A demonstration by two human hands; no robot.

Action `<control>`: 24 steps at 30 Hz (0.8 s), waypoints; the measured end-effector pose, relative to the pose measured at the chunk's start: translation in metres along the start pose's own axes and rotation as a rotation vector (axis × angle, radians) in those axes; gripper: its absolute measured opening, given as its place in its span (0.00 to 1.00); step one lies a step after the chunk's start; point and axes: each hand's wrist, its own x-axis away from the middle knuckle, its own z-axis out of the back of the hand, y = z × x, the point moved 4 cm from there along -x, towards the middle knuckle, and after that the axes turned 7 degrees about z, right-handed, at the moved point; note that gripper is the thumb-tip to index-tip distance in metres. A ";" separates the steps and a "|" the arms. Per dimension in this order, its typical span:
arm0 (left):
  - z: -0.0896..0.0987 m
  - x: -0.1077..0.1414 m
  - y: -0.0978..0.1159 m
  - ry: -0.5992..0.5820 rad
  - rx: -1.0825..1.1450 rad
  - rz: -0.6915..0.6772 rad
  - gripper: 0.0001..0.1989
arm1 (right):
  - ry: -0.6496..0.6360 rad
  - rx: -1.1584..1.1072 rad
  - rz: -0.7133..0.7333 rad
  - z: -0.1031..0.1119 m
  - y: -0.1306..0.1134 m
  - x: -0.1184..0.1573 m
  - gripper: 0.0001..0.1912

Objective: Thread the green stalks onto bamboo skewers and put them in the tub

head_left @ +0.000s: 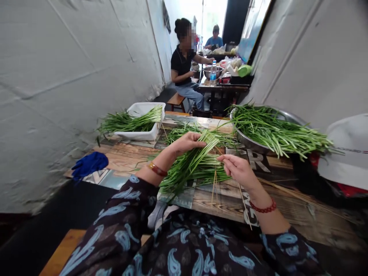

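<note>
My left hand [189,142] is closed around a bundle of green chives [198,157], its pale cut ends pointing up and to the right. Just right of those ends, my right hand [234,165] pinches a thin straw strand [242,197], which hangs down past the table's front edge. Beneath the held bundle, more chives [221,175] lie on the wood-patterned table [201,197], with another strand [215,188] hanging beside them. Further loose chives [179,132] lie behind my left hand.
A white basket [140,135] with chives stands at the back left, a steel bowl [253,143] heaped with chives at the back right. A blue glove [90,165] lies left; long straws [293,191] lie right. Two people [184,65] [215,40] sit at tables beyond.
</note>
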 end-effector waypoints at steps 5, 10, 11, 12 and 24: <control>-0.002 0.017 -0.003 -0.084 0.071 -0.043 0.23 | -0.064 0.048 -0.042 -0.010 -0.020 0.002 0.24; -0.002 0.036 -0.009 -0.140 0.093 -0.028 0.24 | -0.108 0.077 -0.116 -0.014 -0.032 0.007 0.27; -0.001 0.040 -0.009 -0.146 0.094 -0.034 0.24 | -0.130 0.093 -0.132 -0.016 -0.034 0.007 0.28; 0.001 0.044 -0.008 -0.145 0.093 -0.044 0.24 | -0.162 0.119 -0.144 -0.017 -0.038 0.007 0.28; 0.124 0.149 -0.026 0.621 0.504 -0.667 0.29 | -0.179 0.122 0.099 -0.097 -0.194 -0.024 0.18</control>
